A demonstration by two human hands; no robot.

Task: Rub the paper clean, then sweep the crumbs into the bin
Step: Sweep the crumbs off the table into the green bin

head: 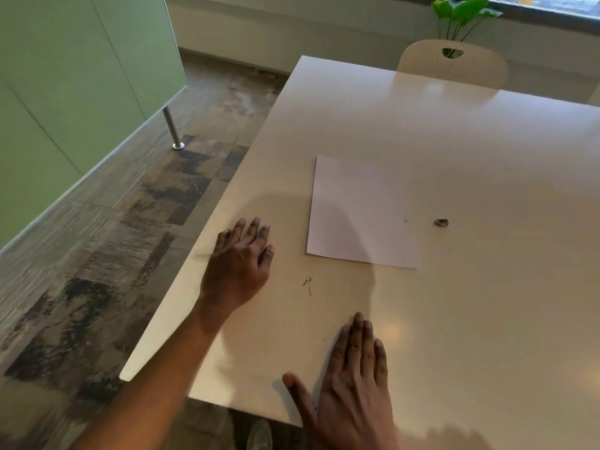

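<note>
Left hand [242,258] lay palm down on the table [454,141] near its left edge, fingers loosely spread and slightly bent, holding nothing. Right hand [354,384] lay flat at the near edge, fingers straight and together, thumb splayed to the left, also holding nothing.

Between the two hands, touching neither: a few thin dark crumbs [308,284] on the bare tabletop, just off the near left corner of the paper [360,212]. The sheet lay flat farther in, beyond both hands, with a couple of tiny specks toward its right side. A small grey eraser [441,223] sat on the table just past the sheet's right edge, apart from it.

At the far side, a pale perforated chair [454,64] was drawn up to the table, with a green plant [461,11] behind it by the window. To the left were a mottled floor [130,222] and a green cabinet [65,92] on a metal leg [172,128].
</note>
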